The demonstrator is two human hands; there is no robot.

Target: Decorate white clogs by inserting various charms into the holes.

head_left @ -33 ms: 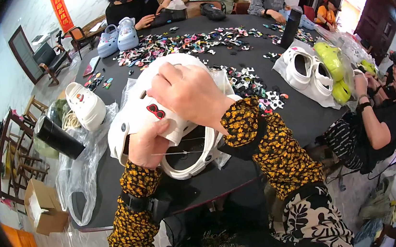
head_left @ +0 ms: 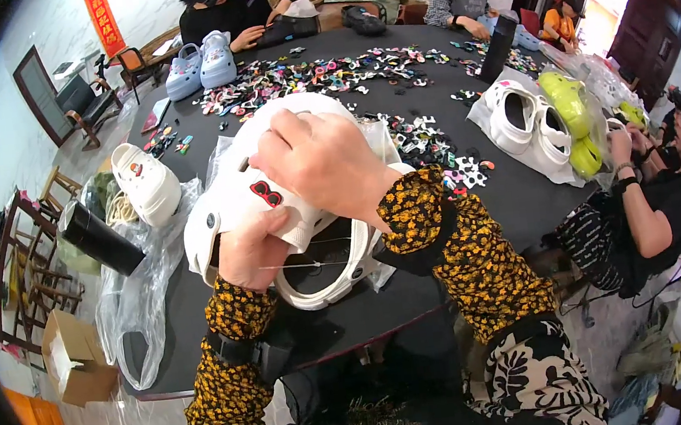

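- Footwear in hand: 1 white clog, located at centre over the near part of the black table.
- Left hand: grasping the clog's near edge, thumb laid along the outer surface; remaining fingers hidden by the shoe.
- Right hand: laid across the clog's upper, fingers curled; whether they pinch any small item cannot be told.
- Red sunglasses-shaped charm: on the clog, between the 2 hands, near the left thumb.
- Thin thread: knotted, crossing above a white heel strap.
- Table, left: 1 charm-bearing clog, 1 black cylinder and a clear plastic bag.
- Table, far side: 2 light-blue clogs beside a broad spread of multicoloured charms.
- Table, right: black-and-white charms; farther out, 2 empty white shoes next to lime-green clogs.
- Co-worker at right: seated, both arms raised near the green clogs.
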